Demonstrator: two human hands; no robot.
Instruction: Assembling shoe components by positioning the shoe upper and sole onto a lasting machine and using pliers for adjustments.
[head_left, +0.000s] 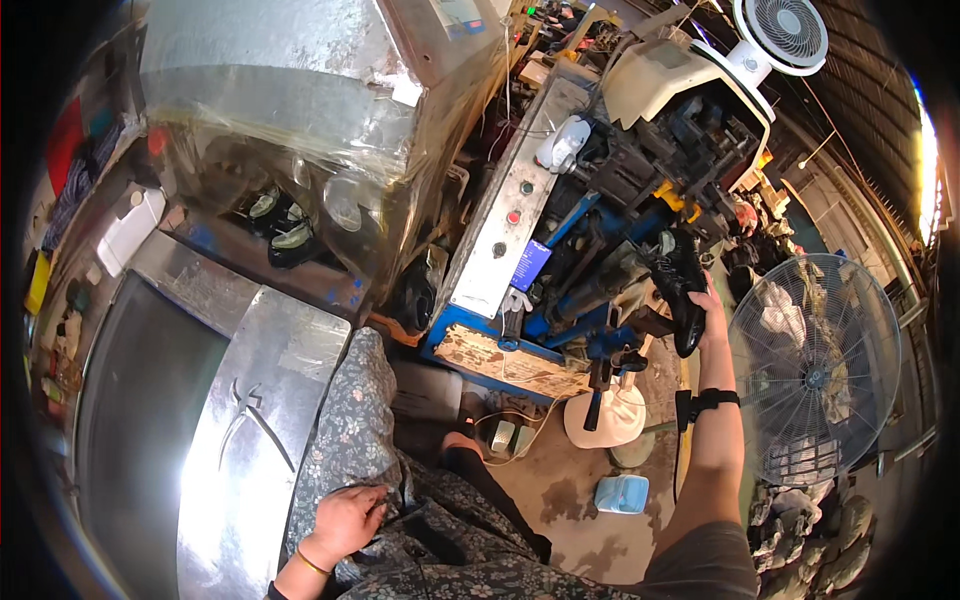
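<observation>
At the right, my right hand [712, 308] is closed round a black lace-up shoe [680, 295], gripping it from its right side. The shoe stands on end against the dark clamps of a machine [640, 180]; whether it is fixed there I cannot tell. My left hand [348, 520] lies low on the dark floral cloth [350, 430] over my lap. Its fingers are curled in, with nothing visible in them. Beside it, a dark curved metal tool [250, 415] lies on a shiny metal ledge [235, 500].
A panel with buttons [500, 220] runs along the machine. Two dark shoes [285, 230] sit under a plastic-draped metal hood [290, 80]. A large caged fan [815, 375] stands at my right; a blue plastic container [622, 494] is on the floor beside a round-seated stool [605, 415].
</observation>
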